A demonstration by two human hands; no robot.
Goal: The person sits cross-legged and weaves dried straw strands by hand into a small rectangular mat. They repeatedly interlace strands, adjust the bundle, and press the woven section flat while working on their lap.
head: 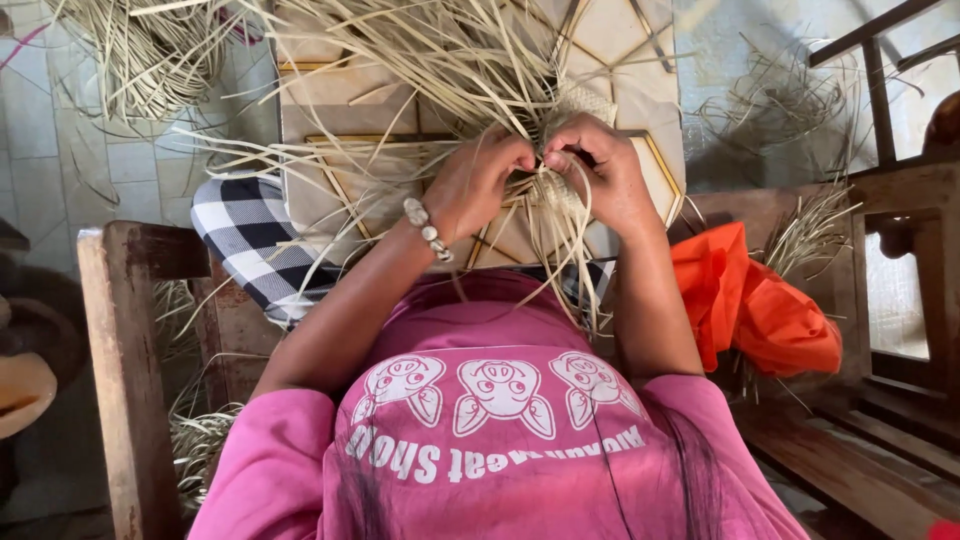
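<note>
Two hands, left (478, 183) and right (598, 172), pinched one woven strip (560, 190) with clenched fingers above the lap. Many loose straws (440, 60) spread over one patterned board (330, 100); tiled floor (60, 150) lay beyond.

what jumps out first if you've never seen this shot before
At the centre, the left hand and right hand pinch pale dried straw strips together over a woven piece, loose ends fanning up and left. Below them a pink printed shirt fills the foreground. A bright orange cloth lies on the wooden bench at right.
</note>
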